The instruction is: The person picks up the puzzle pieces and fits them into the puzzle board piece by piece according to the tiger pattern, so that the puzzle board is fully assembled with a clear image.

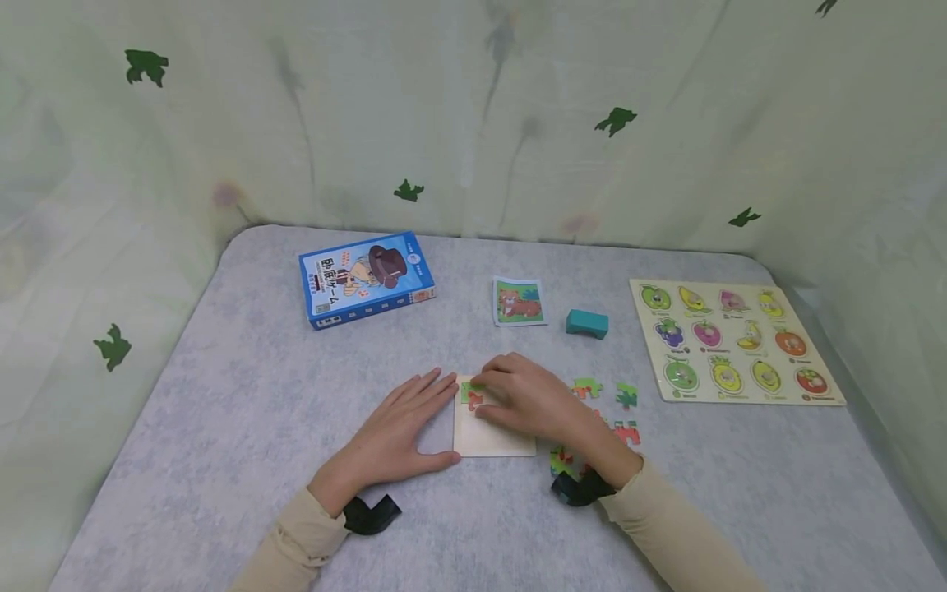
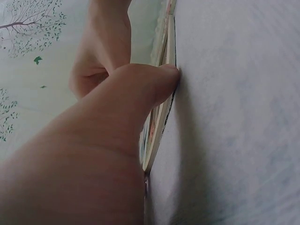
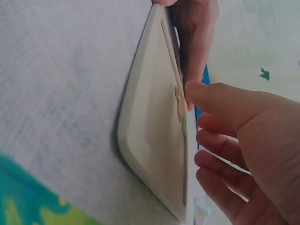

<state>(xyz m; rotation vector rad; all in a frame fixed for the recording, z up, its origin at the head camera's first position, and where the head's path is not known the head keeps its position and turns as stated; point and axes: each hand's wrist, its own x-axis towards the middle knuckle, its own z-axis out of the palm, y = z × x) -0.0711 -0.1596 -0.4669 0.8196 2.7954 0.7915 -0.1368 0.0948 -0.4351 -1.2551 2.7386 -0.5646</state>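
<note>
A pale square puzzle tray (image 1: 491,441) lies flat on the table. In its upper left corner sit green and red jigsaw pieces (image 1: 473,400), partly covered by fingers. My left hand (image 1: 395,427) rests flat along the tray's left edge, fingers stretched away from me and thumb at the near corner. Over the tray's upper part, my right hand (image 1: 533,399) bends its fingers loosely, with the tips right at the pieces. Its thumb (image 3: 204,96) and fingers stand apart in the right wrist view, with no piece showing between them. More loose jigsaw pieces (image 1: 626,395) lie right of the tray, some behind the right forearm.
Behind the tray lie a bear picture card (image 1: 519,302) and a teal block (image 1: 588,323). A blue game box (image 1: 366,279) is at the back left. At the right lies a fruit puzzle board (image 1: 732,341). A light curtain (image 1: 459,115) hangs behind the table.
</note>
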